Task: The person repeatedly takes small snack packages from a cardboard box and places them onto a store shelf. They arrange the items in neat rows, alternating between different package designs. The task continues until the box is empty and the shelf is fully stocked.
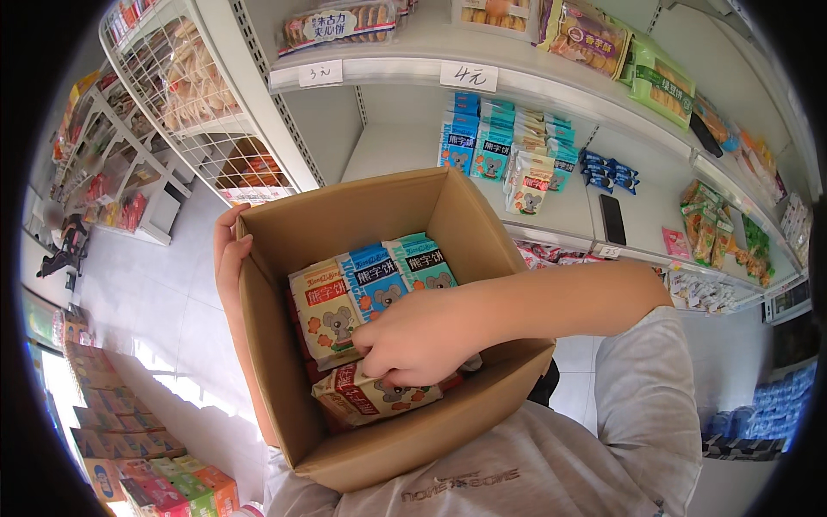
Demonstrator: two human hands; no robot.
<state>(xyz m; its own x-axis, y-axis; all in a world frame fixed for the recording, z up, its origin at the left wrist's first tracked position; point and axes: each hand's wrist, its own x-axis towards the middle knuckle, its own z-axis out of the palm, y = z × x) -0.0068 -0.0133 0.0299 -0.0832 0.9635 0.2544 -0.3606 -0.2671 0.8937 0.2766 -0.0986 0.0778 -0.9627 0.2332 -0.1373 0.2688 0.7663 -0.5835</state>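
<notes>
An uncovered cardboard box (284, 394) is held against the front of my body. My left hand (231, 249) grips its left rim, thumb over the edge and fingers outside. Inside the box my right hand (413, 339) has its fingers bent over a tilted cream biscuit packet (362, 397); whether they pinch it is hidden. Another cream packet (320, 316), a blue packet (371, 274) and a teal packet (423, 262) lie side by side behind it, each printed with a koala. Red packaging shows at the edges beneath them.
Ahead, a white shelf (394, 145) holds rows of similar blue packets (457, 145), teal packets (492, 152) and cream packets (531, 184). A black phone (612, 220) lies to their right. At left stand a wire-mesh rack (194, 97) and stacked cartons (174, 488) on the tiled floor.
</notes>
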